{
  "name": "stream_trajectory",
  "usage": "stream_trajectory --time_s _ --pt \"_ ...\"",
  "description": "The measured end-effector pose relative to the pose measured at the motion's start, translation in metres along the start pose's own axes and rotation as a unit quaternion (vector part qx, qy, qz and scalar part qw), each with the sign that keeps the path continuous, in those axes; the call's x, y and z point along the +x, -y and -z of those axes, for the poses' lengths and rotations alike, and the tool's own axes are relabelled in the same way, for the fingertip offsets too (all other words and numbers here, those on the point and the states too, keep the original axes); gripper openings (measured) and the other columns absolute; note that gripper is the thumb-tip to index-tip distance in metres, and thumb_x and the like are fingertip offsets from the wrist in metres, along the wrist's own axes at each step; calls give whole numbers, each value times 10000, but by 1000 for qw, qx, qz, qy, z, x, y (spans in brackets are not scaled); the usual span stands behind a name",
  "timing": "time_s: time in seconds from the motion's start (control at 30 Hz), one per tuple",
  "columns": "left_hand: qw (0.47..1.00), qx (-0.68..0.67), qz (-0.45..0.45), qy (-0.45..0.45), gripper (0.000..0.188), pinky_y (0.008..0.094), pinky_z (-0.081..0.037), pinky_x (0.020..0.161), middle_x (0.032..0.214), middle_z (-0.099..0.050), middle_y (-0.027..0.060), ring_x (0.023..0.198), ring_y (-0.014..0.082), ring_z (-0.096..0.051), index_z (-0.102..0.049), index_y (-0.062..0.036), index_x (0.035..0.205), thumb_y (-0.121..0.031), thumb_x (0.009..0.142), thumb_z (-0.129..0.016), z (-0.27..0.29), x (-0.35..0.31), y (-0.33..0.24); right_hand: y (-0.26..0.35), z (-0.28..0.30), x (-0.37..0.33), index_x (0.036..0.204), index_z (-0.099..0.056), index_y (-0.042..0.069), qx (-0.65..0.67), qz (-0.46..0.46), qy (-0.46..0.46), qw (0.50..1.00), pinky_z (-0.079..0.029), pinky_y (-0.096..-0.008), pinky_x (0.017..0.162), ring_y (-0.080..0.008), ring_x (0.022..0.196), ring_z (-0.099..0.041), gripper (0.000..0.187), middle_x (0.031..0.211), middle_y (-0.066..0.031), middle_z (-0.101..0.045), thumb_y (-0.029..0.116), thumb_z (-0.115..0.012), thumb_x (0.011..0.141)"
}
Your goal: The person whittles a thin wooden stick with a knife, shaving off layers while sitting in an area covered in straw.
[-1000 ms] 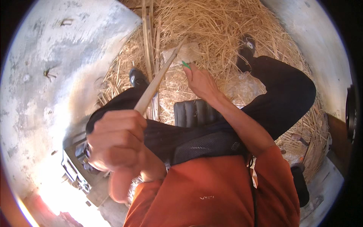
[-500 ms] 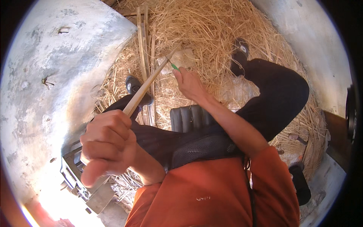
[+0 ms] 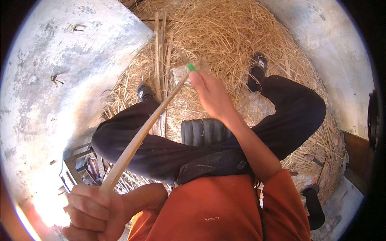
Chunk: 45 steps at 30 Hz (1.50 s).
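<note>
My left hand (image 3: 90, 213) is closed around the near end of a long pale wooden strip (image 3: 138, 138), low on the left. The strip slants up and away to the right across my left leg. Its far end meets the fingers of my right hand (image 3: 211, 94). That hand is closed on a small knife with a green handle (image 3: 191, 67); only a bit of the handle shows, and the blade is blurred against the straw. Whether the blade touches the strip, I cannot tell.
Straw shavings (image 3: 225, 32) cover the floor ahead. Several long strips (image 3: 159, 60) lie beyond my left foot. A black ribbed cushion (image 3: 205, 131) sits between my legs. Pale walls (image 3: 44, 80) stand on both sides. A frame-like box (image 3: 78, 162) is at the left.
My left hand has moved down and back toward me, drawing the wooden strip with it. The right hand stays near the strip's far end, shifted slightly to the right.
</note>
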State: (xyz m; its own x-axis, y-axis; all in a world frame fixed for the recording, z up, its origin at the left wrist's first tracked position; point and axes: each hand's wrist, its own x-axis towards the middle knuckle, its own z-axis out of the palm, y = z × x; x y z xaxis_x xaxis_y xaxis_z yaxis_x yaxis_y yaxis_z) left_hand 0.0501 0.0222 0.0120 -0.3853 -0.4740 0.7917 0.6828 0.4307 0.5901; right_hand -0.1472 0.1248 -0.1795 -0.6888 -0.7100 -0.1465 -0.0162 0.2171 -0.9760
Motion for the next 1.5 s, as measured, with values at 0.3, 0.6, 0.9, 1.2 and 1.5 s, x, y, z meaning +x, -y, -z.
stream_trajectory --time_s 0.3,0.6,0.9,1.2,1.5 --pt "991 -73 108 33 535 279 -268 310 388 -328 -3 297 133 -309 -383 -87 553 -394 985 -311 -45 -28 66 58 -15 -82 850 -497 6 -17 68 94 993 -360 -416 491 -394 537 -506 228 564 -193 -468 204 -439 948" --pt "995 -5 93 -36 476 223 -227 390 408 -311 -46 337 65 -232 -369 -160 553 -351 985 -312 -28 3 -13 51 7 -79 826 -480 19 32 66 53 996 -373 -380 482 -316 496 -506 239 566 -123 -481 224 -449 945" --pt "991 67 119 -7 462 251 -217 430 451 -321 -40 384 80 -200 -364 -164 604 -366 998 -234 -21 5 -24 53 -15 -74 860 -486 8 -145 50 93 984 -391 -493 564 -437 621 -528 285 618 -237 -511 256 -391 964" --pt "992 14 85 88 485 299 -280 573 563 -299 -9 540 134 -261 -369 -134 672 -475 978 -210 -14 -8 -24 30 -27 -93 888 -516 7 -54 124 37 990 -403 -514 494 -444 532 -527 250 544 -234 -510 240 -446 946" --pt "974 -108 115 161 511 326 -283 641 632 -260 7 618 147 -246 -315 -131 660 -530 962 -209 -16 -14 -19 18 -32 -104 846 -527 10 -109 108 55 987 -427 -497 457 -432 495 -535 288 525 -229 -527 277 -465 939"
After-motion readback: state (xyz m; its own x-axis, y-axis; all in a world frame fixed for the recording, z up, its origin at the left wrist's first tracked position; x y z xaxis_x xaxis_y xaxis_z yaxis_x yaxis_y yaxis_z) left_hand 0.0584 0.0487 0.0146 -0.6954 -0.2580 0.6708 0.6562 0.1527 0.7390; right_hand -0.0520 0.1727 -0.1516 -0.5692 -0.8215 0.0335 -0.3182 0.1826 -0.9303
